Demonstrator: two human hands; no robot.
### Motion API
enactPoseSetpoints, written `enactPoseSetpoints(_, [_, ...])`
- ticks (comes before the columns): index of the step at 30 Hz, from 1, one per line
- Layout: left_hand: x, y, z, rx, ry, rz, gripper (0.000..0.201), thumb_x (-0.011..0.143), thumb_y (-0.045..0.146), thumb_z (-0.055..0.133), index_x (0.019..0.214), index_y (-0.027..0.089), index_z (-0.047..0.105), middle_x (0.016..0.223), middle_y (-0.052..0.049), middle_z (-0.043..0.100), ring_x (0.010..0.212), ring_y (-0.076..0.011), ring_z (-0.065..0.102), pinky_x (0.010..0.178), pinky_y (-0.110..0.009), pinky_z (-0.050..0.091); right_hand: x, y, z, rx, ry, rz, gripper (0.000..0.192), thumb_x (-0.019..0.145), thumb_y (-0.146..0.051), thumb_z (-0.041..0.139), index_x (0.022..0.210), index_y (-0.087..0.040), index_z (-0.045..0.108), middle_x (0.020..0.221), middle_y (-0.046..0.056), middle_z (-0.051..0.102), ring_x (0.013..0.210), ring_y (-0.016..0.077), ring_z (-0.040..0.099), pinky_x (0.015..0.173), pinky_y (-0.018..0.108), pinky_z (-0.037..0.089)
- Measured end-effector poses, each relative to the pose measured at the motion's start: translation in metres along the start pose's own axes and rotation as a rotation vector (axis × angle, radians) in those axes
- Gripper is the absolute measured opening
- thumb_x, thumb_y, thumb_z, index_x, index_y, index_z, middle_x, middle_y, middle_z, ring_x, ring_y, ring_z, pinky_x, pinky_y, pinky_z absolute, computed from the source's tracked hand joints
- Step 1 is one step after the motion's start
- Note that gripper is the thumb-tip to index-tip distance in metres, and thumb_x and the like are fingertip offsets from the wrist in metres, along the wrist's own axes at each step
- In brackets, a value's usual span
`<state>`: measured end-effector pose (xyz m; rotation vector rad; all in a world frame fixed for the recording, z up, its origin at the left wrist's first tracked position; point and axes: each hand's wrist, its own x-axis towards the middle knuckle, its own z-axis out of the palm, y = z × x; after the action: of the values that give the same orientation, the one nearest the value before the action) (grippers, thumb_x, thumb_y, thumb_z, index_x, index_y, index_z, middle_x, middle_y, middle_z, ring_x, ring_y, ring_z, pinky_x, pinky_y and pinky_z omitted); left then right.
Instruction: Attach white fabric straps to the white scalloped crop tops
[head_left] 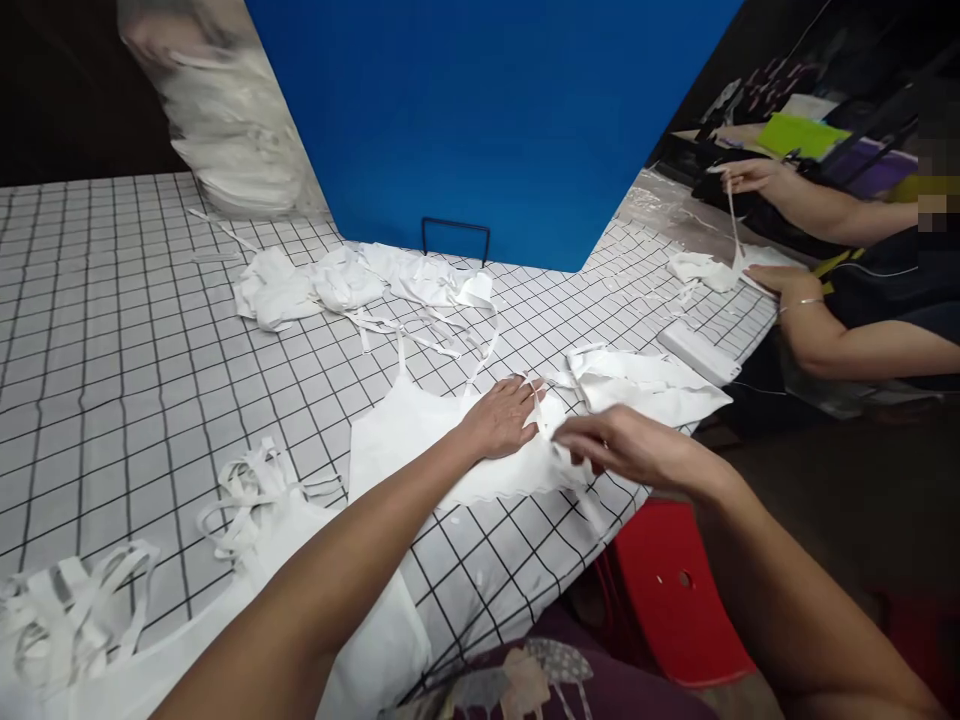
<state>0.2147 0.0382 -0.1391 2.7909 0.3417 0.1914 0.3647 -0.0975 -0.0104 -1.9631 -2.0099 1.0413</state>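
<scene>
A white camisole (405,430) with thin straps lies spread on the grid-patterned cloth in front of me. My left hand (504,415) rests flat on it, fingers stretched towards its right end. At that right end my right hand (619,445) is closed in a pinch on the white fabric, close to a strap; motion blurs the fingertips. Just beyond the right hand lies another folded white garment (645,383). A row of crumpled white garments (345,280) with loose straps sits farther back.
Stacked white garments with bunched straps (251,500) lie at the near left. A blue panel (480,130) stands at the back, beside a blurred white pile (240,140). A white box (699,353) and a co-worker's hands (780,285) are on the right. A red stool (679,590) is below the edge.
</scene>
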Motion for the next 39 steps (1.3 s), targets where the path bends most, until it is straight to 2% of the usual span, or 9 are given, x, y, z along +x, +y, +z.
enactPoseSetpoints(4, [-0.001,0.002,-0.002,0.007,0.050,-0.002,0.057,0.101,0.048,0.035,0.146,0.015,0.042,0.154,-0.012,0.042,0.147,-0.0320,0.028,0.120,-0.048,0.022,0.057,0.028,-0.003,0.191,0.290,0.178,0.041,0.094,-0.057,0.048,0.089,-0.018,0.061,0.074,0.003,0.065,0.060,0.0130,0.056,0.058,0.025,0.042])
enactPoseSetpoints(7, [-0.002,0.001,-0.003,0.012,0.069,0.010,0.054,0.101,0.049,0.035,0.144,0.017,0.044,0.149,-0.011,0.047,0.144,-0.0295,0.033,0.120,-0.047,0.023,0.101,0.044,-0.003,0.202,0.247,0.311,0.043,0.083,-0.061,0.063,0.083,-0.019,0.059,0.069,0.001,0.060,0.060,0.0125,0.051,0.055,0.025,0.039])
enactPoseSetpoints(10, [-0.002,0.000,-0.003,0.018,0.075,0.027,0.052,0.101,0.048,0.035,0.140,0.016,0.048,0.143,-0.011,0.052,0.138,-0.0283,0.039,0.120,-0.045,0.024,0.121,0.049,-0.002,0.303,0.159,0.393,0.043,0.077,-0.059,0.072,0.078,-0.019,0.056,0.062,-0.002,0.054,0.054,0.0106,0.043,0.050,0.024,0.034])
enactPoseSetpoints(16, [-0.001,0.000,-0.005,0.005,0.082,0.040,0.050,0.100,0.046,0.038,0.135,0.014,0.054,0.140,-0.014,0.053,0.135,-0.0298,0.041,0.118,-0.047,0.026,0.103,0.057,-0.005,0.719,0.017,0.234,0.039,0.075,-0.047,0.077,0.067,-0.018,0.052,0.060,-0.004,0.049,0.054,0.0076,0.039,0.050,0.023,0.032])
enactPoseSetpoints(21, [-0.001,0.002,-0.006,-0.007,0.049,0.029,0.049,0.100,0.043,0.038,0.140,0.019,0.050,0.158,-0.010,0.036,0.147,-0.0317,0.027,0.118,-0.049,0.025,0.076,0.061,-0.001,0.838,-0.066,0.136,0.031,0.080,-0.044,0.072,0.086,-0.015,0.065,0.088,0.006,0.068,0.069,0.0089,0.051,0.057,0.021,0.038])
enactPoseSetpoints(23, [0.000,0.002,-0.006,-0.001,0.035,0.020,0.050,0.099,0.044,0.039,0.141,0.018,0.050,0.157,-0.011,0.038,0.147,-0.0330,0.026,0.118,-0.050,0.025,0.075,0.060,0.002,0.816,-0.006,0.184,0.030,0.083,-0.045,0.070,0.084,-0.015,0.062,0.091,0.007,0.069,0.066,0.0085,0.050,0.054,0.021,0.037])
enactPoseSetpoints(26, [0.000,0.002,-0.006,0.021,0.038,0.016,0.051,0.100,0.044,0.038,0.139,0.014,0.051,0.151,-0.014,0.045,0.146,-0.0334,0.029,0.118,-0.051,0.025,0.084,0.055,0.005,0.675,0.121,0.302,0.036,0.085,-0.048,0.069,0.074,-0.017,0.056,0.077,0.004,0.064,0.058,0.0080,0.044,0.050,0.022,0.035])
enactPoseSetpoints(30, [0.001,0.003,-0.006,0.061,0.029,0.011,0.049,0.100,0.044,0.038,0.128,0.010,0.060,0.139,-0.017,0.055,0.142,-0.0333,0.036,0.119,-0.049,0.026,0.098,0.046,0.007,0.506,0.159,0.389,0.039,0.079,-0.048,0.075,0.069,-0.019,0.050,0.060,-0.002,0.050,0.051,0.0084,0.039,0.046,0.023,0.030])
enactPoseSetpoints(39, [0.001,0.000,-0.003,0.108,0.063,0.042,0.045,0.100,0.044,0.038,0.109,0.011,0.067,0.131,-0.016,0.059,0.134,-0.0320,0.042,0.118,-0.048,0.028,0.092,0.023,0.017,0.350,0.205,0.349,0.030,0.081,-0.027,0.066,0.064,-0.020,0.042,0.056,-0.003,0.046,0.055,0.0103,0.041,0.053,0.026,0.032])
